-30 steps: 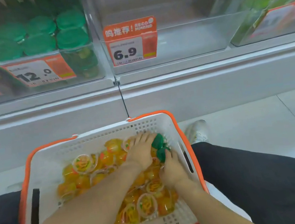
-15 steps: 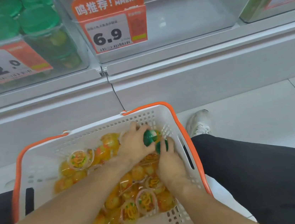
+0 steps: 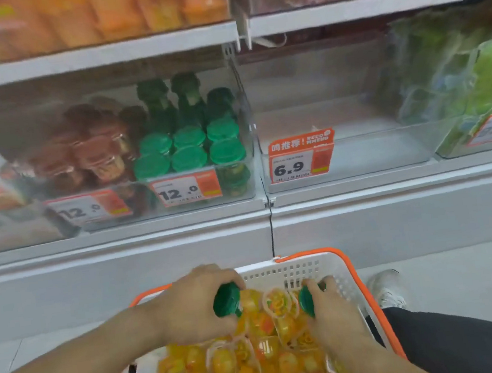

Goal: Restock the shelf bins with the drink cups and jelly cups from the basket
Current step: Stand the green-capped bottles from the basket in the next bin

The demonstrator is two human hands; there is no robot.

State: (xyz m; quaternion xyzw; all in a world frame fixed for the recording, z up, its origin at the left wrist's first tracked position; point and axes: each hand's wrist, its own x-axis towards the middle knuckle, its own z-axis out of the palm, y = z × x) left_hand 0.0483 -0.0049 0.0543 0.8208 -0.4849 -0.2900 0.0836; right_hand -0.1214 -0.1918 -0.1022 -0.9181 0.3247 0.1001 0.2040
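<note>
A white basket with an orange rim (image 3: 295, 268) sits on my lap, full of several orange jelly cups (image 3: 226, 365). My left hand (image 3: 191, 307) grips a green-lidded drink cup (image 3: 226, 299) lifted over the basket's far left side. My right hand (image 3: 331, 309) grips a second green-lidded drink cup (image 3: 307, 301) near the basket's far right wall. On the shelf ahead, a clear bin (image 3: 238, 187) holds several green-lidded cups (image 3: 191, 152). To its right stands a clear bin (image 3: 359, 157) with a 6.9 price tag and nothing visible inside.
Brown-lidded cups (image 3: 95, 152) fill the bin further left. Green packages (image 3: 480, 86) stand in the right bin. An upper shelf (image 3: 92, 55) carries orange packs. A white shelf base (image 3: 124, 263) runs below the bins. A shoe (image 3: 386, 290) rests on the tiled floor at right.
The view has tilted up to the shelf. Both hands, close together in the basket before, have separated, each lifting a green-lidded cup off the jelly cups.
</note>
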